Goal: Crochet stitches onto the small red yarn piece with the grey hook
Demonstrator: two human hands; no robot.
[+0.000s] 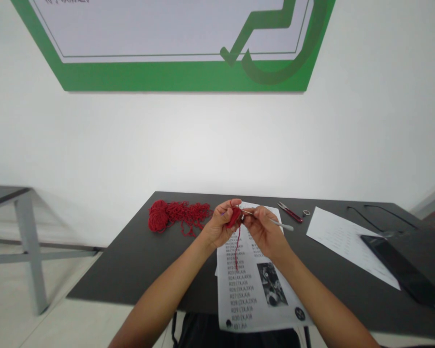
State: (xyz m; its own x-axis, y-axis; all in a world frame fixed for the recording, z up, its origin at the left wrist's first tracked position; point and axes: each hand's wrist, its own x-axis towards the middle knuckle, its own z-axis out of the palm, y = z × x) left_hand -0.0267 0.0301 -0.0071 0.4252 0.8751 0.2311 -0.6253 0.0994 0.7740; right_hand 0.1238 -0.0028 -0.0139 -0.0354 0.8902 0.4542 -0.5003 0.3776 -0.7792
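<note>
Pinched in my left hand (pixel 220 226) is a small red crochet piece (pixel 234 217), with yarn looped over the raised index finger. My right hand (pixel 264 229) grips a crochet hook (pixel 283 225) by its light grey handle; the thin metal shaft points left into the red piece. A loose red yarn tail (pixel 237 251) hangs from the work over a printed pattern sheet (pixel 239 295). To the left of my hands lie a ball of red yarn (pixel 158 216) and a tangle of loose strands (pixel 190 212). The hook's tip is too small to make out.
Red-handled thread snips (pixel 290 212) and a small ring (pixel 306 212) lie behind my right hand on the dark table (pixel 137 270). Farther right are another paper (pixel 348 241), eyeglasses (pixel 369 217) and a black phone (pixel 402 266). A second table (pixel 32 251) stands at the left.
</note>
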